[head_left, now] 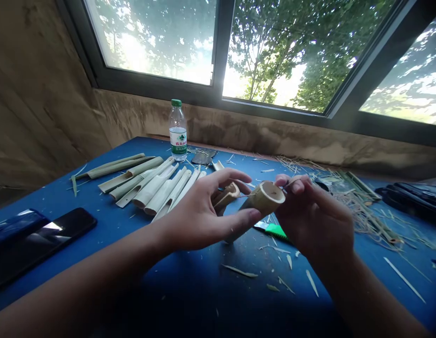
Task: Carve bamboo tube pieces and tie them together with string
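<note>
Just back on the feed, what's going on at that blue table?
A person holds a short bamboo tube between both bare hands. The right hand is at its open end, with a thin sliver in its fingers, and the left hand is lower down, next to a carved bamboo piece. A green-handled utility knife lies just below, and a row of cut bamboo pieces lies to the left on the blue table.
</note>
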Motion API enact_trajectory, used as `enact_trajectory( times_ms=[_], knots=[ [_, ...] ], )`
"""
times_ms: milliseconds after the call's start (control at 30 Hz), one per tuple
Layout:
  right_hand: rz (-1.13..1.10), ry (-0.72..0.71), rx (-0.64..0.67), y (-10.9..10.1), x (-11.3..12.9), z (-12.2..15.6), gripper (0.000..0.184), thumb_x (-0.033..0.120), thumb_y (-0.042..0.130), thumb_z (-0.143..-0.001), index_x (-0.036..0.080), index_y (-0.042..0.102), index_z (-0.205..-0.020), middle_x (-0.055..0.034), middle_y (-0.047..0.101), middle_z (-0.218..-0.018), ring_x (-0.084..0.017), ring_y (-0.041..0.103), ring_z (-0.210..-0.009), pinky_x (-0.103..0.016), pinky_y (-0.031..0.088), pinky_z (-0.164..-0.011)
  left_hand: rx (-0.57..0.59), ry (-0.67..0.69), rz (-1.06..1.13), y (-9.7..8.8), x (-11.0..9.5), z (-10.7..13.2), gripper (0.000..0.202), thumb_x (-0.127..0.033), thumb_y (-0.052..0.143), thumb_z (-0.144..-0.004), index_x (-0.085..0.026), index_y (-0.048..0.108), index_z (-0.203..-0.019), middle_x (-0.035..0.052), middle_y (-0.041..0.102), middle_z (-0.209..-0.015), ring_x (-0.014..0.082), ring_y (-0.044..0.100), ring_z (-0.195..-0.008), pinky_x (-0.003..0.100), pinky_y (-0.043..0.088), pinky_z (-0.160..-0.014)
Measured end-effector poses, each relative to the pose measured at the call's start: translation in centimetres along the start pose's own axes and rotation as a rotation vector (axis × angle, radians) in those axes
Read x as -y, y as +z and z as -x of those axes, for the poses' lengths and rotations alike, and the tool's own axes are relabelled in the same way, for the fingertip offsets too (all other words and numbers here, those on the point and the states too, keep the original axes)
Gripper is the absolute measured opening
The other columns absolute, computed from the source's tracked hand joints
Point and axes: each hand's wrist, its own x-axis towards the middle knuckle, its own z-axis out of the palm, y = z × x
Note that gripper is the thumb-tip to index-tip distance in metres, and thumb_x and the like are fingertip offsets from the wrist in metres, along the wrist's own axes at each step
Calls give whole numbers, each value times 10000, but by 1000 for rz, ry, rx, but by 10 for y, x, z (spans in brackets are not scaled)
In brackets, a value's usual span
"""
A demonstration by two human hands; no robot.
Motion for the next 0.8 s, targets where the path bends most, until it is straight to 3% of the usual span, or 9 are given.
enact_trajectory(
  times_ms=[100,233,333,433,600,700,800],
  knots=[
    [-51,-23,-114,0,3,-4,262,427,737,-994,297,738,-767,-30,721,-959,-234,705,-957,-400,626,-908,-9,-54,51,-4,0,-4,330,-325,828,-969,-197,707,-1247,77,785,-1177,93,596,-664,231,480,-566],
    [-101,-32,-213,3,10,-6,221,380,818,-935,271,737,-761,-32,670,-899,-219,699,-917,-386,630,-911,-41,-96,-9,-8,2,-8,221,-404,766,-1018,-189,726,-1047,-12,682,-775,97,526,-554,239,436,-507],
    [-85,-67,-205,6,12,-3,227,392,790,-961,269,753,-774,-35,639,-884,-203,679,-868,-372,632,-886,-69,-75,-50,-7,1,-8,226,-406,778,-1002,-198,697,-971,-55,552,-653,102,487,-532,239,393,-488],
    [-24,-117,-177,7,10,0,158,381,764,-988,275,827,-889,-40,634,-875,-204,679,-843,-361,637,-823,-60,-59,-95,-7,-3,-5,201,-334,768,-985,-205,634,-908,-70,481,-646,94,422,-535,234,334,-484],
    [131,-129,-135,8,7,8,123,312,799,-1010,301,879,-1103,-31,722,-952,-181,723,-789,-316,632,-691,42,-1,-178,-10,-13,2,202,-319,732,-972,-218,562,-934,-47,516,-767,112,427,-634,258,361,-570],
    [189,-113,-112,13,8,14,126,329,852,-974,313,885,-1094,-34,758,-977,-177,751,-710,-303,618,-597,39,86,-250,-10,-14,2,265,-361,725,-998,-210,556,-860,-22,523,-801,135,458,-705,290,392,-640],
    [223,-121,-107,19,9,21,116,329,878,-952,325,897,-1067,-35,788,-957,-194,777,-679,-322,639,-582,37,143,-305,-9,-12,1,259,-284,678,-1014,-213,532,-813,-1,578,-824,161,526,-771,313,435,-715]
  ],
)
